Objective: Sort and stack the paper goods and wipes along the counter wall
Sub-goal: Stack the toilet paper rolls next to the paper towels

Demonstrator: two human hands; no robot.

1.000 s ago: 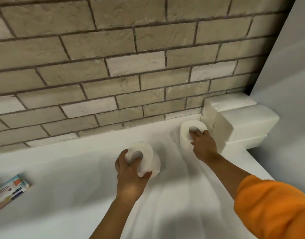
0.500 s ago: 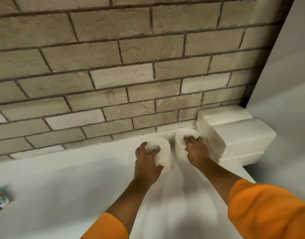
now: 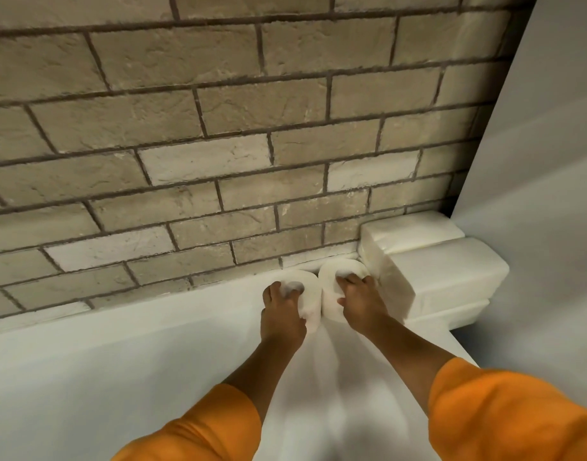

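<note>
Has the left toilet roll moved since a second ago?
Yes. The left hand has carried the left toilet roll rightward and back toward the brick wall, up against the right toilet roll.

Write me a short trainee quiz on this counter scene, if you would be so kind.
1. True or false: the left hand grips the left roll while the right hand grips the right roll.
2. Where do the stacked paper packs sit? A: left of both rolls. B: right of the right roll, in the corner. C: on top of the rolls.
3. Fill in: the wall behind the rolls is made of ____.

Key: 1 true; 2 B; 3 brick.
</note>
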